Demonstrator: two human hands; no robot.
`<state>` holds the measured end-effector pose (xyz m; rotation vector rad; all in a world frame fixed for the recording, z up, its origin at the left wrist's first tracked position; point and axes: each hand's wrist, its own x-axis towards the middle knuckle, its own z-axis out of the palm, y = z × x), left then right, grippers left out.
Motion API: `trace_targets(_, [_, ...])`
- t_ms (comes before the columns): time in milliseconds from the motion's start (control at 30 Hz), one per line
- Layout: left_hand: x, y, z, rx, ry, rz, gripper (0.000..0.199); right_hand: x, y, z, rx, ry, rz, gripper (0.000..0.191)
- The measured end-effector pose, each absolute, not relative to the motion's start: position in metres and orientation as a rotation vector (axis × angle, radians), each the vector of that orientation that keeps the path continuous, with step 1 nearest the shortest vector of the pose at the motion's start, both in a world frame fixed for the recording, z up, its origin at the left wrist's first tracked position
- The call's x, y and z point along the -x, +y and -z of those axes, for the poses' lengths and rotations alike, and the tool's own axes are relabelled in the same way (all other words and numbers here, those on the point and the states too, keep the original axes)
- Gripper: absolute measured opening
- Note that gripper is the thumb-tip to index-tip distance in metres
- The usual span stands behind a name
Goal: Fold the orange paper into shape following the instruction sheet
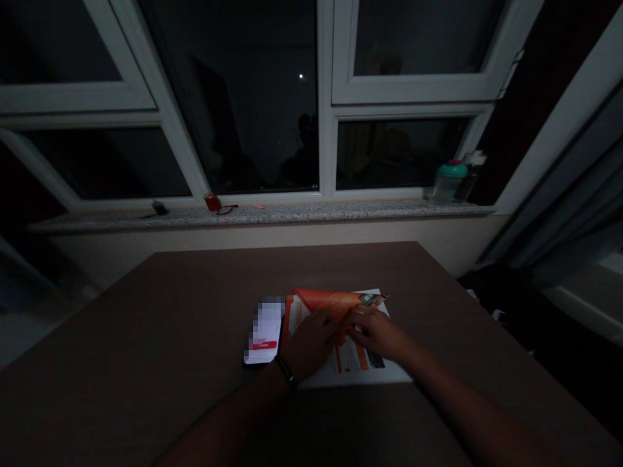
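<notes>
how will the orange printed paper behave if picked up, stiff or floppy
Probably floppy: the orange printed paper looks bent or folded where the left hand and right hand touch it. Likely light too, as it looks thin. It seems unlikely to roll, since its lower part lies flat on the table.

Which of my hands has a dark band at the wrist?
Your left hand, the one nearer the lit phone. The dark band circles its wrist, while your right hand has no band showing.

No legible text, print on orange-and-white paper [349, 360] too small, phone screen [267, 324] blurred
</notes>
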<state>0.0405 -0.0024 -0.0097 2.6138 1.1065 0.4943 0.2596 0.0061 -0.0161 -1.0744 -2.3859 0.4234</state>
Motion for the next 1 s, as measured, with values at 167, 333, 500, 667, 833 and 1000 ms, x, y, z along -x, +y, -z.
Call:
trace_targets(167, [-0.041,-0.003,0.011,-2.613,1.118,-0.523,0.021,-0.253,0.005,0.019,1.159,-2.352,-0.410,0.016])
trace_targets(333, [-0.041,-0.002,0.013,-2.621,1.136,-0.509,0.020,-0.249,0.004,0.016,1.258,-2.384,-0.381,0.018])
trace_targets(500, [-0.041,-0.002,0.012,-2.608,1.150,-0.534,0.016,-0.245,0.002,0.012,1.372,-2.406,-0.323,0.019])
trace_targets(667, [-0.041,-0.004,0.008,-2.600,1.209,-0.506,0.012,-0.243,0.002,0.011,1.366,-2.424,-0.275,0.017])
trace_targets(833, [-0.042,-0.006,0.003,-2.578,1.241,-0.518,0.009,-0.244,0.003,0.014,1.356,-2.414,-0.286,0.015])
trace_targets(1000, [-0.042,-0.006,0.003,-2.590,1.225,-0.523,0.008,-0.243,0.003,0.013,1.379,-2.426,-0.309,0.014])
